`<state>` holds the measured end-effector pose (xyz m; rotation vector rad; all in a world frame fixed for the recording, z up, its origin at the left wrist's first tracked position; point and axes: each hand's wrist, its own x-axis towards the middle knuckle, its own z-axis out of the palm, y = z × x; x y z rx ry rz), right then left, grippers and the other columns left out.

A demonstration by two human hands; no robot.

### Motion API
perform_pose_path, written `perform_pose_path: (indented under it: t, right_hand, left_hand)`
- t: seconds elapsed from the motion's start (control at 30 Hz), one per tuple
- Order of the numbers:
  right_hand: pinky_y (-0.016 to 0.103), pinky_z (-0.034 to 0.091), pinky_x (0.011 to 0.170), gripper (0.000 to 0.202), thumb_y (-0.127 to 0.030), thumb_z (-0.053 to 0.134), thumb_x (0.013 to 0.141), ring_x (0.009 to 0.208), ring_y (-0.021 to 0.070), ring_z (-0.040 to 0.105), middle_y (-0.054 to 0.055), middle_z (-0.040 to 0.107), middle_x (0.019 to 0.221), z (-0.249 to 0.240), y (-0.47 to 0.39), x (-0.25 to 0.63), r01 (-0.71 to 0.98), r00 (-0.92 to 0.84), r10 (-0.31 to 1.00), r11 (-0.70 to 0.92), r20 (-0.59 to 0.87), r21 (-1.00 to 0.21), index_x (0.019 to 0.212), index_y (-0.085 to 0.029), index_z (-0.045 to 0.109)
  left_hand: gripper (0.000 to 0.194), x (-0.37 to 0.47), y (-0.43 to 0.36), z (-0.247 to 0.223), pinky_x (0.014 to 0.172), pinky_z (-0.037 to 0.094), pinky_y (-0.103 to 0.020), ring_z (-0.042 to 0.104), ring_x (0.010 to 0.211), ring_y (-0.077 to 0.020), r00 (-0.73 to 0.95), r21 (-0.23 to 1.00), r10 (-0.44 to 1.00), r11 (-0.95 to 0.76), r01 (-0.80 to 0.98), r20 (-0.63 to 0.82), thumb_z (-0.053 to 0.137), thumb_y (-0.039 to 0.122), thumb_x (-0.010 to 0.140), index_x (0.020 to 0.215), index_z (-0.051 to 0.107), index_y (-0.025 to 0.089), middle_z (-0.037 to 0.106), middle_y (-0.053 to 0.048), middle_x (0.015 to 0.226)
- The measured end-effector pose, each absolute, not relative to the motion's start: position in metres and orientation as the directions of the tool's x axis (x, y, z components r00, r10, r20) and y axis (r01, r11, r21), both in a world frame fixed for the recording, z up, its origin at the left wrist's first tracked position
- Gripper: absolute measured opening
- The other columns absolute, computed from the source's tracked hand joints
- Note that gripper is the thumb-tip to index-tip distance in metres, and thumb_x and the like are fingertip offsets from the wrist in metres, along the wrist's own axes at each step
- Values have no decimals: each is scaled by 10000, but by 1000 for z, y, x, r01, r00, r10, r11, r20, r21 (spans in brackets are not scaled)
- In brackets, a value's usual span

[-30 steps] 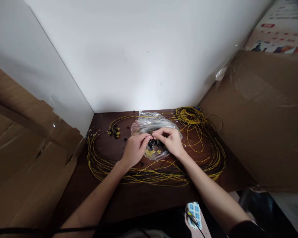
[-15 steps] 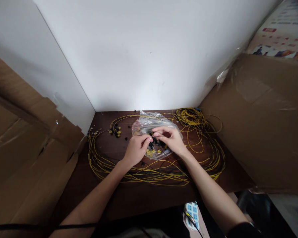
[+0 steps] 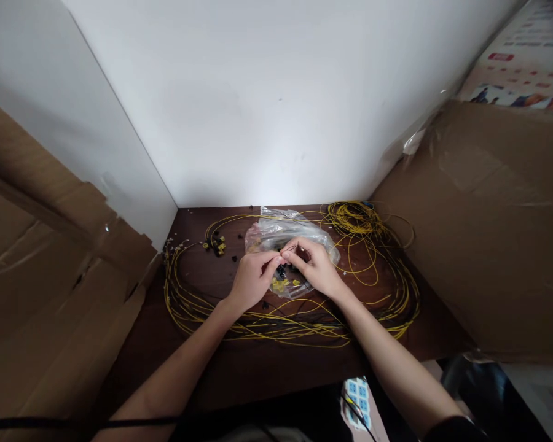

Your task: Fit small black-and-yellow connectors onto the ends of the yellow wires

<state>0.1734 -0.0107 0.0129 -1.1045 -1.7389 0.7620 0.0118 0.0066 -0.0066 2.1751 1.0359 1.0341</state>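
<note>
Over a clear plastic bag (image 3: 317, 236) on the dark table, both my hands meet at the fingertips. My left hand (image 3: 253, 276) is closed in a pinch; whatever sits between thumb and finger is too small to name. Thumb and forefinger of my right hand (image 3: 316, 264) press together right beside it, and a thin dark strand shows near these fingertips. Under the hands, small yellow pieces (image 3: 280, 285) and small black pieces (image 3: 282, 271) lie on the bag, partly covered by my fingers.
Long loops of yellow and black cable (image 3: 295, 334) surround the bag. A yellow cable coil (image 3: 352, 218) lies at the back right, small yellow-black parts (image 3: 219, 245) at the left. Cardboard (image 3: 498, 245) and a white panel (image 3: 267, 110) enclose the table. A power strip (image 3: 357, 402) is below.
My right thumb and forefinger have closed together and come left to the left fingertips. The left hand has stayed nearly in place.
</note>
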Motion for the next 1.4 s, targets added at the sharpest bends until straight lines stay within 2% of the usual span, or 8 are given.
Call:
perform_pose_path:
  t: [0.13, 0.27, 0.33, 0.43, 0.7, 0.87, 1.17, 1.4]
  right_hand:
    - [277, 467, 657, 190, -359, 525, 842, 643, 132, 577, 9, 609, 684, 10, -9, 172, 196, -137, 933, 355, 333, -914, 805, -175, 557]
    - [293, 507, 634, 241, -424, 545, 812, 588, 136, 596, 4, 617, 650, 3, -3, 172, -25, -111, 963, 246, 247, -969, 793, -185, 518]
    - [300, 518, 605, 245, -433, 556, 800, 563, 137, 596, 1, 617, 647, 2, -2, 172, -84, -121, 969, 207, 216, -975, 801, -192, 507]
    - [301, 518, 596, 217, -404, 571, 795, 571, 140, 596, -2, 615, 645, 3, -2, 173, -75, -116, 966, 223, 231, -972, 830, -195, 522]
    - [299, 483, 698, 120, -290, 618, 769, 701, 147, 612, 19, 644, 734, 10, -4, 175, 152, -105, 940, 339, 326, -929, 806, -177, 614]
    - [298, 476, 717, 101, -275, 616, 770, 723, 146, 610, 23, 655, 750, 10, -5, 176, 208, -71, 935, 355, 348, -911, 794, -177, 623]
    - [321, 501, 714, 169, -354, 591, 792, 704, 159, 625, 23, 661, 732, 9, -6, 176, 157, -106, 945, 324, 311, -933, 788, -185, 575]
    - [314, 530, 632, 190, -406, 521, 835, 655, 164, 640, 6, 659, 704, 3, -2, 174, -108, -81, 964, 244, 254, -964, 849, -232, 446]
  left_hand:
    - [253, 12, 6, -3, 629, 398, -222, 592, 657, -136, 417, 747, 809, -564, 352, 414, 444, 238, 867, 816, 675, 149, 690, -34, 758]
    - [270, 12, 7, -2, 605, 395, -219, 571, 630, -134, 415, 761, 825, -537, 365, 383, 446, 255, 864, 792, 670, 123, 671, -35, 706]
    - [281, 11, 8, -2, 589, 388, -218, 557, 611, -131, 432, 766, 829, -524, 374, 356, 447, 266, 862, 772, 668, 117, 659, -32, 678]
    - [293, 11, 9, -3, 581, 388, -217, 549, 604, -130, 453, 771, 828, -514, 376, 330, 441, 274, 862, 771, 670, 116, 654, -30, 669]
    - [252, 13, 8, -2, 687, 433, -247, 590, 716, -156, 428, 803, 844, -484, 348, 323, 454, 249, 852, 907, 669, 129, 672, -49, 766]
    - [236, 14, 9, -4, 658, 434, -237, 594, 728, -155, 414, 817, 853, -468, 337, 318, 455, 227, 843, 930, 652, 132, 673, -49, 797]
    - [230, 12, 10, -5, 622, 425, -224, 574, 662, -137, 419, 801, 844, -488, 346, 334, 461, 232, 833, 852, 665, 129, 672, -38, 755]
    - [246, 12, 10, -3, 529, 380, -204, 500, 541, -110, 388, 807, 856, -478, 346, 341, 480, 258, 825, 849, 682, 122, 619, -14, 613]
